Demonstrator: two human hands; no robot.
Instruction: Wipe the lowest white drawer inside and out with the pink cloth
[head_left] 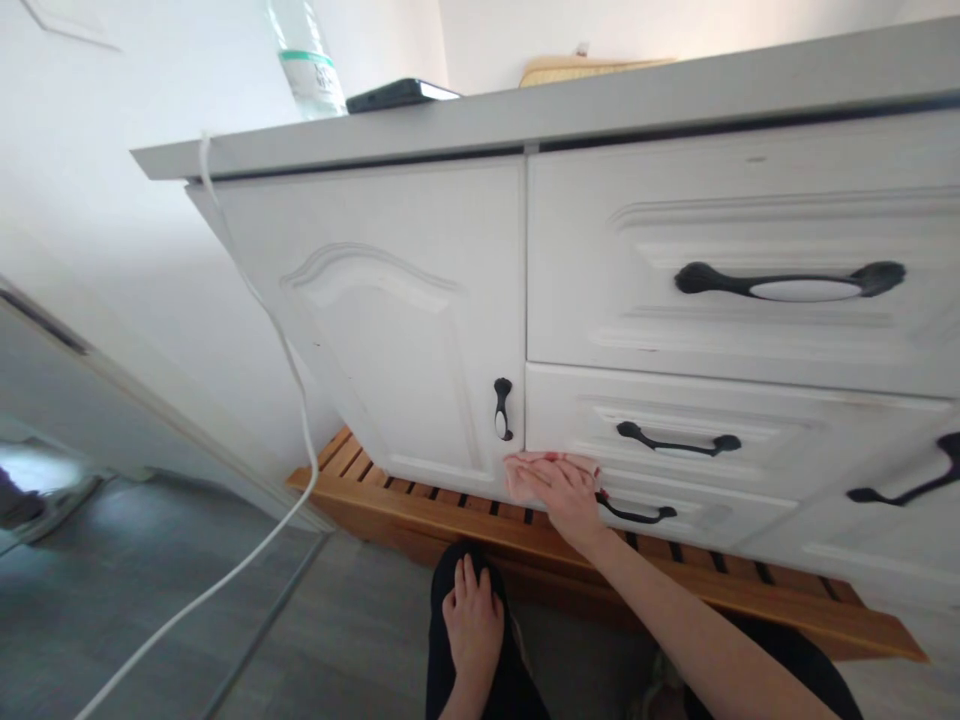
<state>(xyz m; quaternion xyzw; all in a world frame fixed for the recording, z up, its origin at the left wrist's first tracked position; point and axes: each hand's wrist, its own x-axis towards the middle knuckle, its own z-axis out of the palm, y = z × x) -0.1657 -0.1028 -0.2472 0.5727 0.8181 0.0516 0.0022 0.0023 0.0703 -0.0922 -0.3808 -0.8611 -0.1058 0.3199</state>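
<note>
My right hand (571, 500) presses a pink cloth (517, 478) against the lower front of a white cabinet (390, 330), by the seam between the door and the drawers. Its fingers lie over the cloth and hide part of it. Just right of the cloth is the bottom drawer's black handle (637, 513), partly covered by my hand. Above stand the door's small black-and-white handle (503, 410) and the middle drawer's handle (679, 442). On my dark-clothed knee rests my left hand (476, 620), fingers stretched out and holding nothing.
A slatted wooden bench (360, 510) runs along the cabinet's base. A white cable (304, 420) hangs from the grey countertop (480, 130) down to the floor. On top are a plastic bottle (311, 75) and a dark flat device (397, 95). Someone's shoe (56, 510) shows far left.
</note>
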